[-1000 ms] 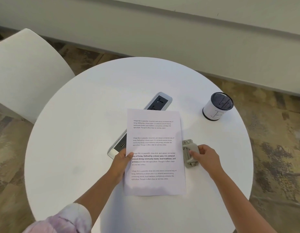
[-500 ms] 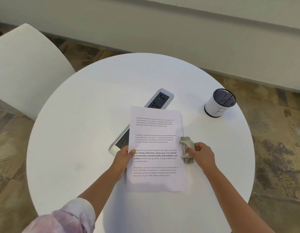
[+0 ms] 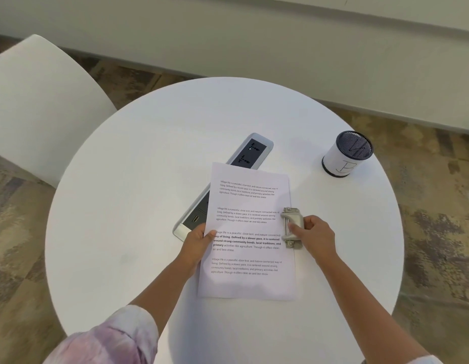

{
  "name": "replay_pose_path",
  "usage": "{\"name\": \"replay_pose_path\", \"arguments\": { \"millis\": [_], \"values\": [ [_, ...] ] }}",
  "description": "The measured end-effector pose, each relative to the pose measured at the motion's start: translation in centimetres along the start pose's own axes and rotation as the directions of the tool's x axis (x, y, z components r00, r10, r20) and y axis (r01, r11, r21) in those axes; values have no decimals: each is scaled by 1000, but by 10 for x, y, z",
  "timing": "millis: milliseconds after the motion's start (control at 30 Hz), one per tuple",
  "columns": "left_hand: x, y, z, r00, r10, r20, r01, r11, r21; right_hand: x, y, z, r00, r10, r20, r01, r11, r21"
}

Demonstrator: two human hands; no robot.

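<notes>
A round white table (image 3: 123, 206) fills most of the view, and a white chair (image 3: 39, 106) is seen beside it at the upper left, over a patterned floor. A printed sheet of paper (image 3: 251, 285) is laid on the near half of the table, with four blocks of text facing the person. Its upper left part is spread over the near stretch of a long grey socket strip (image 3: 254, 151) that is set at a slant in the tabletop, so that only the far end and the near corner of the strip are left showing. A white cup (image 3: 343, 164) with a dark mesh inside is stood upright on the right side of the table, well apart from the paper.

A small metal hole punch (image 3: 293, 219) is placed over the right edge of the sheet, about halfway down it. It is gripped by the right hand (image 3: 316, 237), with the thumb laid on top and the fingers curled round its right side. The left edge of the sheet is pinched by the left hand (image 3: 196, 243), with the thumb on the printed face and the fingers tucked beneath. A pink and white sleeve (image 3: 109, 337) is seen on the left arm.
</notes>
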State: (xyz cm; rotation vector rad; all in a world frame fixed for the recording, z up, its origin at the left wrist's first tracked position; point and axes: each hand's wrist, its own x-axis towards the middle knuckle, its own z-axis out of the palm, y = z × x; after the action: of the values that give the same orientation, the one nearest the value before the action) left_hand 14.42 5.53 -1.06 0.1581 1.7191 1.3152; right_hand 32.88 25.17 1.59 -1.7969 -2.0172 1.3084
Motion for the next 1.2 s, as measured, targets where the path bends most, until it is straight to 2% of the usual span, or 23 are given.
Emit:
{"name": "replay_pose_path", "arguments": {
  "millis": [267,533,700,833,900,1033,1200],
  "values": [
    [1,1,0,1000,-6,10,6,1000,14,-2,3,2,998,-49,-26,50,999,18],
    [0,3,1,1000,-5,6,4,999,35,4,3,-3,998,-65,12,65,998,-15],
    [0,6,2,1000,-3,-5,4,998,61,20,1,-6,998,-57,-36,57,998,-14],
    [-1,7,3,1000,8,-5,-8,999,49,34,-4,-8,999,-18,-39,21,996,83],
    [-1,4,2,1000,4,-7,-3,999,51,40,-8,-6,997,-24,-80,28,998,49],
    [1,3,1,1000,-6,-15,7,998,67,45,-26,4,980,-166,-112,157,984,-87],
    [0,3,2,1000,-17,-14,18,999,47,38,-40,24,931,-360,-53,347,923,-166]
  ]
}}
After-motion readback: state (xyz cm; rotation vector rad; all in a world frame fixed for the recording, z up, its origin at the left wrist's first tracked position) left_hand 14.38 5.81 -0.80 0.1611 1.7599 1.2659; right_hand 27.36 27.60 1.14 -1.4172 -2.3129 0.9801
